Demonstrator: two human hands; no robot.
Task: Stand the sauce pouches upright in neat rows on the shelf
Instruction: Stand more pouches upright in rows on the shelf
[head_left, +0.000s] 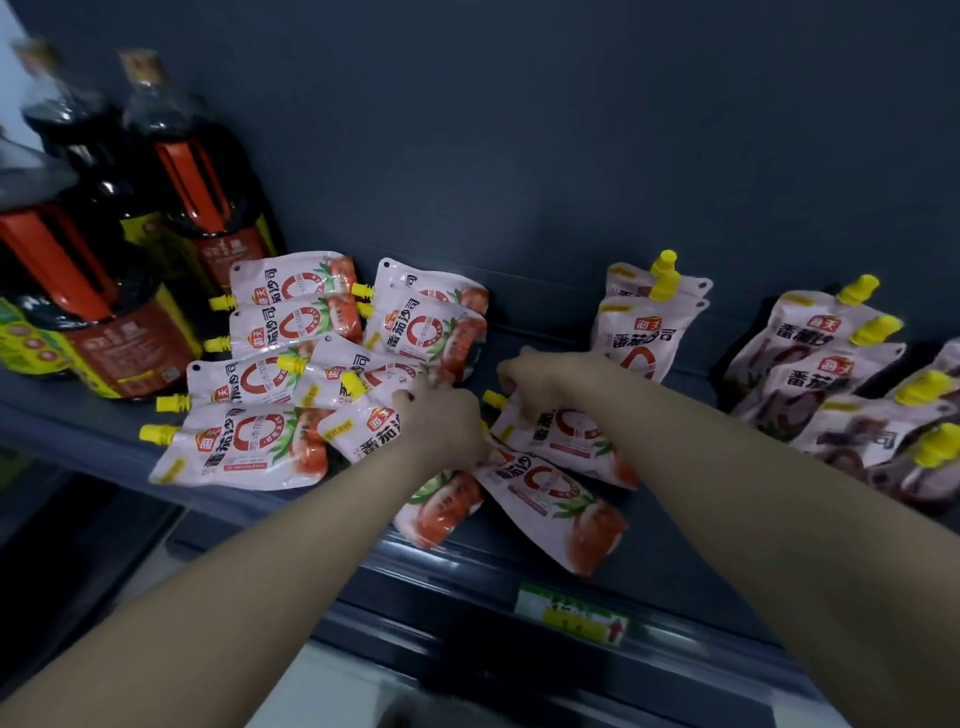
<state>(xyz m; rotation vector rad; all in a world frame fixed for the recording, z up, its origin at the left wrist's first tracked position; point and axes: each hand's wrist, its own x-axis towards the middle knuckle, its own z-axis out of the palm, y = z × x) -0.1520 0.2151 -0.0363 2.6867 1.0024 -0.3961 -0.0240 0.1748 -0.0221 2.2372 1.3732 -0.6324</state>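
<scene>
Several pink sauce pouches with yellow caps lie flat in a jumble on the dark shelf (519, 332). One flat pouch (244, 447) is at the front left. My left hand (441, 415) grips a pouch (363, 426) in the middle of the pile. My right hand (540, 379) holds the top of another flat pouch (566, 436) by its yellow cap. A further pouch (556, 499) overhangs the shelf front. Two pouches (644, 322) stand upright at the back. More upright pouches (810, 364) lean in a row at the right.
Large dark sauce bottles (93, 291) with red handles stand at the left end of the shelf. A price label (571, 613) sits on the shelf's front rail. The back wall (519, 130) is dark grey.
</scene>
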